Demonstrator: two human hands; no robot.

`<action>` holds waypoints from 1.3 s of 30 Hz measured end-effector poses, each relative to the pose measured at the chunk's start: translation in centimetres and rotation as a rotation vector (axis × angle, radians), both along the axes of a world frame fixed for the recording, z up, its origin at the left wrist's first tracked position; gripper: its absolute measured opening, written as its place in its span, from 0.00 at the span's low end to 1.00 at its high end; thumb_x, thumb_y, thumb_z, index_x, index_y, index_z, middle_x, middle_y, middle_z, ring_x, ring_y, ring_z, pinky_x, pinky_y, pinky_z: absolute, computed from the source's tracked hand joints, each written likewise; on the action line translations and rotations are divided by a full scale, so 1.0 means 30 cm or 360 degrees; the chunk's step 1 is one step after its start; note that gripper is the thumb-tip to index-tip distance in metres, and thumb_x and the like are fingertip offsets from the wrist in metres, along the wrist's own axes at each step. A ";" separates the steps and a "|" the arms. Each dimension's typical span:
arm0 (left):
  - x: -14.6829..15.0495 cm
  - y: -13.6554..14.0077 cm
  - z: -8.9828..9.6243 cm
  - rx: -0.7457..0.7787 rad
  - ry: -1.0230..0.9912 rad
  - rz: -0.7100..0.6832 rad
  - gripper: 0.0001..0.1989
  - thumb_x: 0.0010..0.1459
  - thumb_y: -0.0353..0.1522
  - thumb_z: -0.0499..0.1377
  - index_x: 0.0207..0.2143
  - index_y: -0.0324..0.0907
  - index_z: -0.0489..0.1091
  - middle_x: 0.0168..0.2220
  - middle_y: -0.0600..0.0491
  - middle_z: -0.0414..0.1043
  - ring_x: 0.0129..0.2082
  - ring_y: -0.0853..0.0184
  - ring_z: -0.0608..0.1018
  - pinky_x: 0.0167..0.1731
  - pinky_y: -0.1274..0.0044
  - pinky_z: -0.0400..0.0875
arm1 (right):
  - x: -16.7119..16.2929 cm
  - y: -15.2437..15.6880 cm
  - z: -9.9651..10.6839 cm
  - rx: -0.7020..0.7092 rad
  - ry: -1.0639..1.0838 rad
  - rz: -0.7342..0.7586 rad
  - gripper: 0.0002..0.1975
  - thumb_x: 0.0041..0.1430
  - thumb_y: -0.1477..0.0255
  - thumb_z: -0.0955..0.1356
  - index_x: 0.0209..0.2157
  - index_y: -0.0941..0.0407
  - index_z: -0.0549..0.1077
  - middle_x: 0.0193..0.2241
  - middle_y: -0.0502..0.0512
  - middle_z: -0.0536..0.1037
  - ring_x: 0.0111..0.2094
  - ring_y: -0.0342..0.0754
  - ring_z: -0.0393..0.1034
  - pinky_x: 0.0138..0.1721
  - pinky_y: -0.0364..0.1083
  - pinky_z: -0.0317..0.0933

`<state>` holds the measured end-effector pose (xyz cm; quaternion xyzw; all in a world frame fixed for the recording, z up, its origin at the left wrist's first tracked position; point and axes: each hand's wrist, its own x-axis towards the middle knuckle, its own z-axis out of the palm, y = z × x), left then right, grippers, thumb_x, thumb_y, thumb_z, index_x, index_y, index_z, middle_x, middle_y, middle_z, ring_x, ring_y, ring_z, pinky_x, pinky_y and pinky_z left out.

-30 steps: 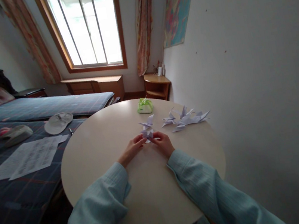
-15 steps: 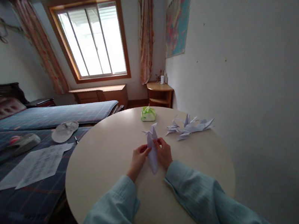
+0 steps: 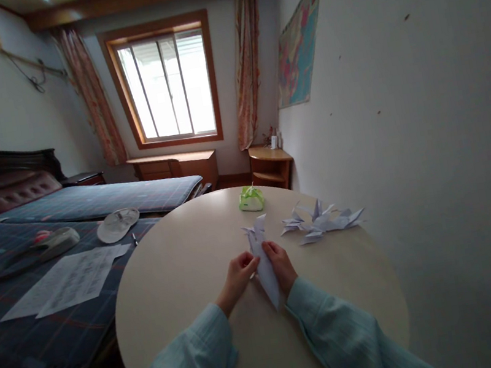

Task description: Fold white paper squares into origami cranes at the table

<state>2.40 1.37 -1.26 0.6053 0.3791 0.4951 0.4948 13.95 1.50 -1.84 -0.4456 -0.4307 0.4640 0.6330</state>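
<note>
The person's left hand (image 3: 241,268) and right hand (image 3: 281,263) are close together, fingers pinched on opposite sides of a folded paper (image 3: 267,277), which is over the middle of the round table (image 3: 173,289), its long point toward the near edge. Uneven pressure from the fingers could skew a crease, and a hard tug could tear the thin sheet. A careless sweep toward the right edge might scatter the paper shapes (image 3: 321,222) there.
</note>
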 end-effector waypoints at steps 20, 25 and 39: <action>-0.001 0.020 -0.028 -0.0433 -0.0447 -0.0172 0.18 0.39 0.43 0.61 0.21 0.36 0.63 0.18 0.58 0.60 0.19 0.77 0.63 0.21 0.82 0.56 | -0.008 0.012 -0.042 0.0001 -0.0093 0.0225 0.16 0.40 0.60 0.68 0.26 0.57 0.65 0.21 0.47 0.68 0.23 0.41 0.63 0.25 0.42 0.58; 0.002 0.016 -0.019 -0.0415 -0.0414 -0.0148 0.20 0.37 0.45 0.61 0.20 0.37 0.62 0.17 0.59 0.59 0.18 0.78 0.62 0.20 0.82 0.55 | -0.006 0.011 -0.033 0.0038 -0.0090 0.0235 0.17 0.41 0.57 0.67 0.24 0.58 0.66 0.20 0.48 0.68 0.24 0.41 0.62 0.27 0.42 0.57; 0.004 0.012 -0.017 -0.0345 -0.0360 -0.0082 0.18 0.40 0.44 0.59 0.24 0.38 0.62 0.19 0.59 0.61 0.19 0.76 0.65 0.22 0.82 0.59 | -0.017 0.006 -0.025 -0.0038 0.0131 0.0191 0.17 0.41 0.57 0.67 0.22 0.58 0.65 0.17 0.46 0.67 0.21 0.40 0.60 0.24 0.42 0.55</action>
